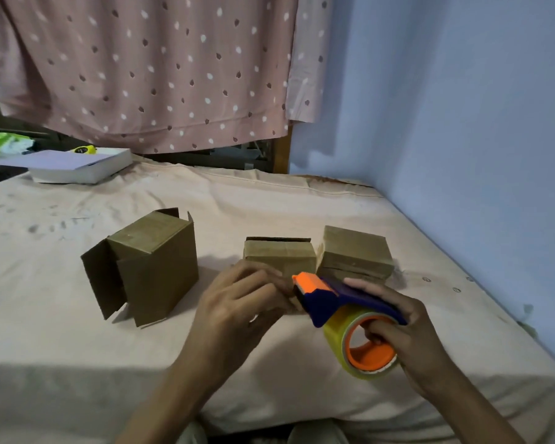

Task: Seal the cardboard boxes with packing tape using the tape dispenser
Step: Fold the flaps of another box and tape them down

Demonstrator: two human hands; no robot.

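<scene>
- Head view: a blue and orange plastic tape dispenser (326, 299) loaded with a roll of clear yellowish packing tape (359, 344) is held above the near part of a bed covered with a pale pink sheet (61, 331).
- The dispenser is gripped by the right hand (407, 334); its fingers (374, 330) are curled through the orange core of the roll, and 1 finger is laid along the blue top.
- The left hand (237, 309) is brought to the orange front end of the dispenser, its fingers (269, 283) drawn together there; whether tape is pinched between them cannot be told.
- 3 brown cardboard boxes are stood on the sheet beyond the hands: a tall box with loose open flaps (148, 267) at the left, a small box (279, 254) in the middle, partly hidden behind the left hand, and a low flat-topped box (356, 254) just beside it at the right.
- A white book-like block (84, 166) is seen at the far left of the bed, beneath a pink dotted curtain (157, 68).
- A pale blue wall (462, 107) is seen at the right.
</scene>
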